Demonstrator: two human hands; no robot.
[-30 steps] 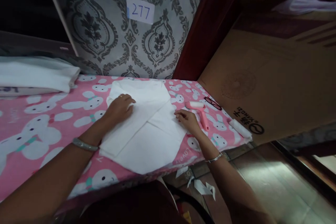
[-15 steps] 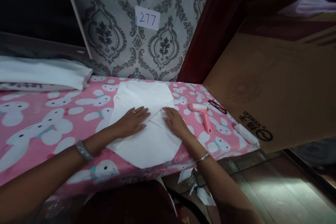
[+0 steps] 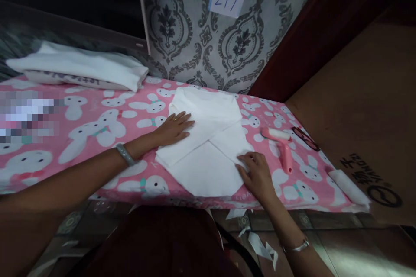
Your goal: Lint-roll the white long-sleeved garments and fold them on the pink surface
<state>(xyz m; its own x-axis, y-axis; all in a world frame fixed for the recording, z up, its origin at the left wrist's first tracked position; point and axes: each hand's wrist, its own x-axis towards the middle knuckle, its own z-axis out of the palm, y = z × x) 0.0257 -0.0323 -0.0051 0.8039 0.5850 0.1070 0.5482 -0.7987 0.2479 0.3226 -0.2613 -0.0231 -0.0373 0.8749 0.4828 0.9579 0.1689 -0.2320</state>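
A white garment (image 3: 208, 173), which looks like a long-sleeved top, lies on the pink rabbit-print cloth with its sleeves folded across the middle in a crossed shape. Flat on its upper left part rests my left hand (image 3: 175, 129), open, fingers stretched to the right. My right hand (image 3: 256, 175) touches the garment's right side near a folded sleeve; its fingers are bent, with thumb and forefinger apart. A lint roller (image 3: 281, 147) with a pink handle and white roll lies to the right of that hand.
Dark-framed glasses (image 3: 305, 138) and a white roll (image 3: 349, 190) lie along the right edge, beside a cardboard box (image 3: 354, 117). Folded white cloth (image 3: 87, 65) rests at the back left, below a dark screen (image 3: 74, 0). Paper scraps (image 3: 260, 244) litter the floor.
My right hand has moved from the middle of the garment down to its right side. My left hand stays on the upper left part. The view has shifted left.
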